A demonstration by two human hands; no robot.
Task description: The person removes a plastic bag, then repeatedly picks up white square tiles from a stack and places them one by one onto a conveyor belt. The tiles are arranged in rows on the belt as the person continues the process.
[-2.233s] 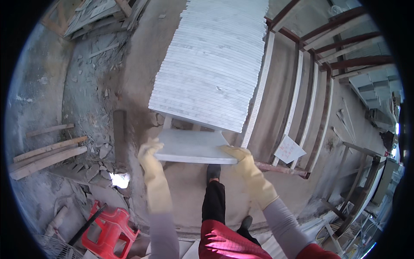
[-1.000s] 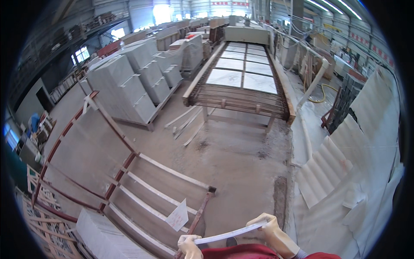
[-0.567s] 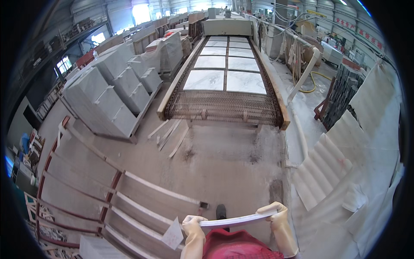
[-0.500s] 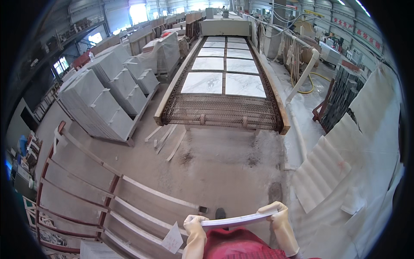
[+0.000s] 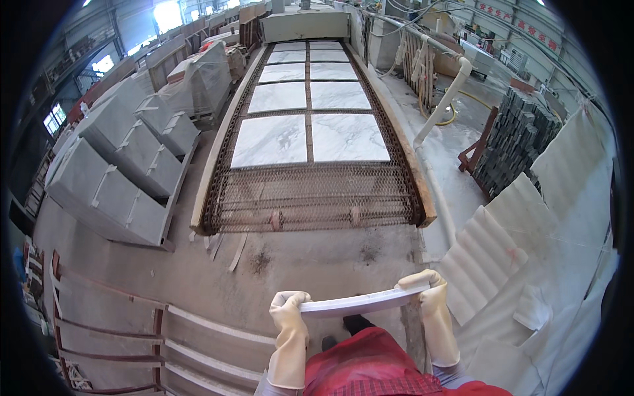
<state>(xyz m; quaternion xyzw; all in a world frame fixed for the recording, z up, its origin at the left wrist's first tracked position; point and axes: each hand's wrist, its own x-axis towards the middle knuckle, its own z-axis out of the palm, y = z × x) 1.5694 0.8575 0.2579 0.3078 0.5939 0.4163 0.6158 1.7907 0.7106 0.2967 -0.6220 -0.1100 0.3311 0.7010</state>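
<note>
My left hand (image 5: 288,310) and my right hand (image 5: 425,288), both in cream rubber gloves, grip opposite ends of a white stone tile (image 5: 360,303). I see the tile nearly edge-on, as a narrow, slightly slanted strip, its right end a little higher; its faces are mostly hidden. It is in front of my red apron (image 5: 370,360), clear of the conveyor. Ahead lies a wire-mesh conveyor belt (image 5: 310,198) carrying two rows of white, grey-veined marble tiles (image 5: 271,140). Its near end is bare mesh.
Wrapped tile stacks (image 5: 109,191) stand at left on a pallet. A slatted metal rack (image 5: 158,343) is at lower left. Foam sheets (image 5: 489,264), a pale pipe (image 5: 441,109) and dark stone strips (image 5: 518,135) are at right. Loose strips (image 5: 239,253) lie on the floor before the conveyor.
The conveyor has come nearer and lower in view as I moved forward. Both hands still hold the tile, now slightly higher in the picture. The rack has slid toward the lower left.
</note>
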